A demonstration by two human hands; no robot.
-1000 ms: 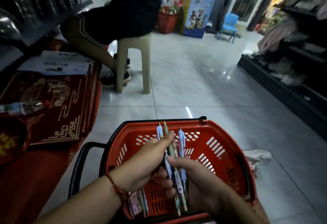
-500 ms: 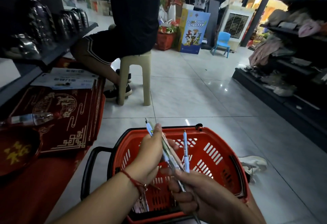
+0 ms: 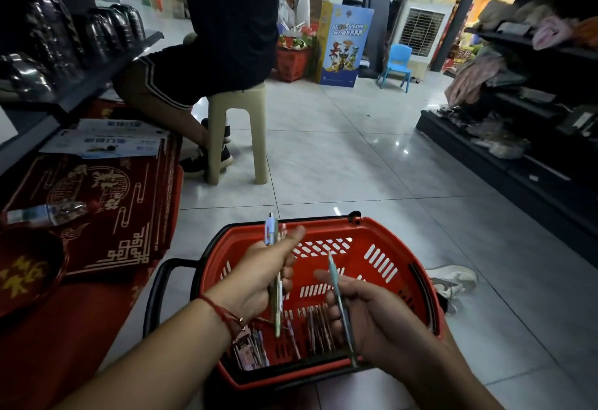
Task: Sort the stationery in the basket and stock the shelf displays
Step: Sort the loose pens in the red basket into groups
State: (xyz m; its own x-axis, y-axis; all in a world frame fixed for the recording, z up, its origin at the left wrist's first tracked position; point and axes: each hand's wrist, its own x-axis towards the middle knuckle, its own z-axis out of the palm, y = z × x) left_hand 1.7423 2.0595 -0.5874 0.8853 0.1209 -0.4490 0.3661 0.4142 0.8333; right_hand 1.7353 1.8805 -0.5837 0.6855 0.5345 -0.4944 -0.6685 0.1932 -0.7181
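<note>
Head view, left hand (image 3: 262,277): closed around a small bunch of pens (image 3: 274,267), tips pointing up, above the basket's left half.
Head view, right hand (image 3: 365,309): fingers pinched on a single teal pen (image 3: 338,296), held upright and tilted, apart from the bunch.
Basket (image 3: 382,231): red plastic, black handle, on the tiled floor (image 3: 356,157); more pens (image 3: 318,328) loose on its bottom, small packets at the near left corner.
Left side: red patterned mats (image 3: 106,202), a water bottle (image 3: 48,212) lying on them.
Ahead: seated person on a beige stool (image 3: 239,131).
</note>
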